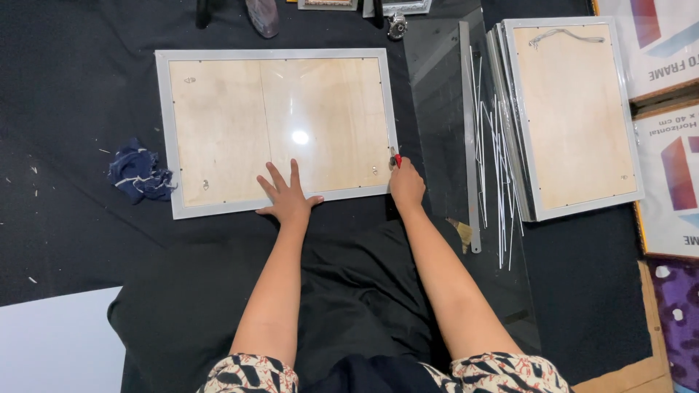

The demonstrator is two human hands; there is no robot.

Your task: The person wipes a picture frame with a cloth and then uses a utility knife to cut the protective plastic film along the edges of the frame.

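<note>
Frame [280,131] lies face down on the black cloth [73,87], plywood back up, long side toward the person. Left hand [289,195] lies flat on the frame's near edge, fingers spread, grasping nothing, apparently pinning the frame so it does not slide. Right hand [406,185] is clenched on a small red tool [396,159] at the frame's near right corner, tip against the inner edge, likely working a fastener. Glass sheet [437,116] and metal ruler [470,138] lie just right of the frame, thin white strips [502,182] beside them, then a stack of frames [575,116]. A blue rag [138,175] lies to the left.
</note>
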